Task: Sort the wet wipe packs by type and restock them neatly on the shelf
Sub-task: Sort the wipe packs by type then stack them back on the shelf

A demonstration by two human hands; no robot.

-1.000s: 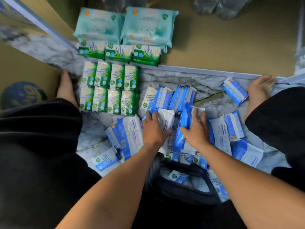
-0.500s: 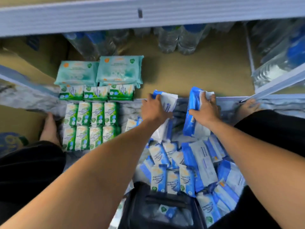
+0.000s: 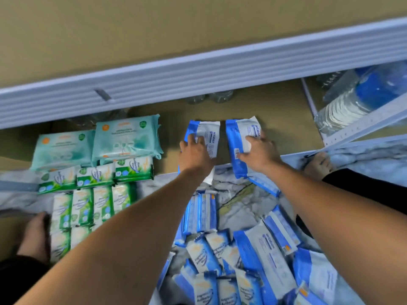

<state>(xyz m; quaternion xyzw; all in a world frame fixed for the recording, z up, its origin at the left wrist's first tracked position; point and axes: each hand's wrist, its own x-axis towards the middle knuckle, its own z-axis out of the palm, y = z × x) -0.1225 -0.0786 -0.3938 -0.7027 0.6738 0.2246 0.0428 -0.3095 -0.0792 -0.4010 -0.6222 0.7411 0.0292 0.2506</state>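
the left hand (image 3: 195, 154) grips a blue-and-white wipe pack (image 3: 209, 134), fingers curled over its face. the right hand (image 3: 259, 150) grips a second blue-and-white pack (image 3: 242, 133) just beside it. both packs are at the front edge of the tan shelf board (image 3: 275, 111), right of the teal packs (image 3: 127, 139). loose blue packs (image 3: 271, 256) are heaped on the marbled floor (image 3: 240, 199).

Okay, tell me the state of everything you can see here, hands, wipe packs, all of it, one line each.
Left hand: grips left blue pack over the shelf.
Right hand: grips right blue pack, apart from the other pack.
Teal packs: two, flat, side by side on the shelf.
Green packs: lined up in rows.
Loose blue packs: jumbled on the marbled floor.
Water bottles: shelved at right.
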